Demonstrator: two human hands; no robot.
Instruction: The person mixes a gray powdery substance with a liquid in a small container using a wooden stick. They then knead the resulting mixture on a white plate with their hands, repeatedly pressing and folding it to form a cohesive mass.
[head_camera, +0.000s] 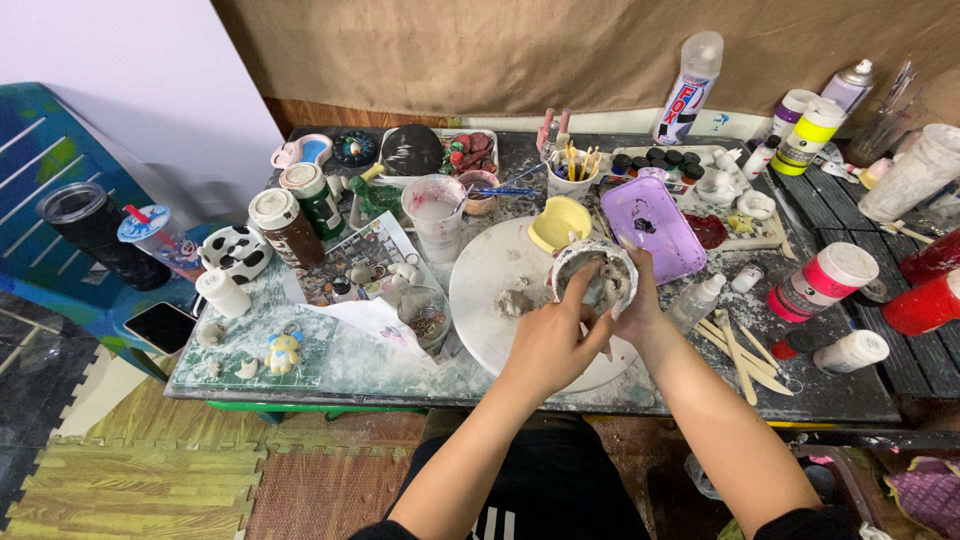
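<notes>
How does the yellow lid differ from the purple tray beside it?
The yellow lid is round and smaller; the purple tray is a larger rounded rectangle. The lid looks clean, while the tray carries dark smears. Both lie on the table just beyond the small tub the hands hold.

Beyond the hands, a brown cloth (520, 50) hangs across the back wall above a dark, paint-smeared worktable (850, 390). Far to their left stands a blue painted chair (40, 160) against a pale wall (130, 60). Below, foam floor mats (140, 490) lie interlocked.
</notes>
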